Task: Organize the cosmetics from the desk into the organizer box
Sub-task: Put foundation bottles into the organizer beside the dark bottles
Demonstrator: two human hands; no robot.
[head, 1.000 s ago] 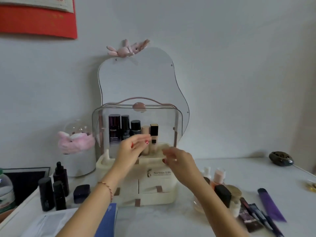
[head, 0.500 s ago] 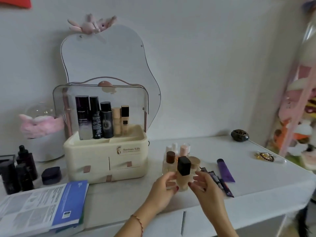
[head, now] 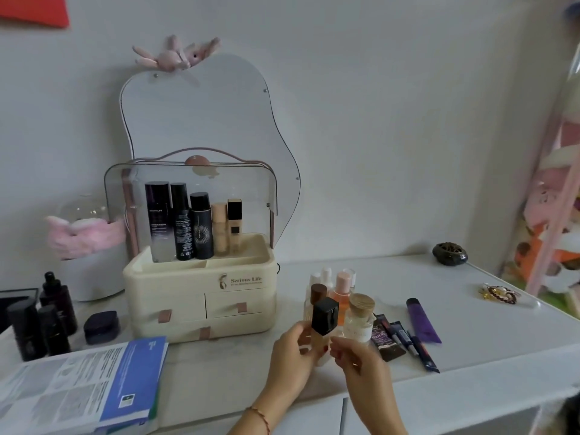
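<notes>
Bottle (head: 323, 324) lifted in both hands.
Left hand (head: 290, 359) and right hand (head: 361, 364) each in a clenched grip on it, above desk (head: 470, 334), right of organizer (head: 201, 302).

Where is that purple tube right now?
The purple tube lies flat on the white desk, right of the organizer box, just beyond the dark pencils beside the cluster of small bottles.
</notes>
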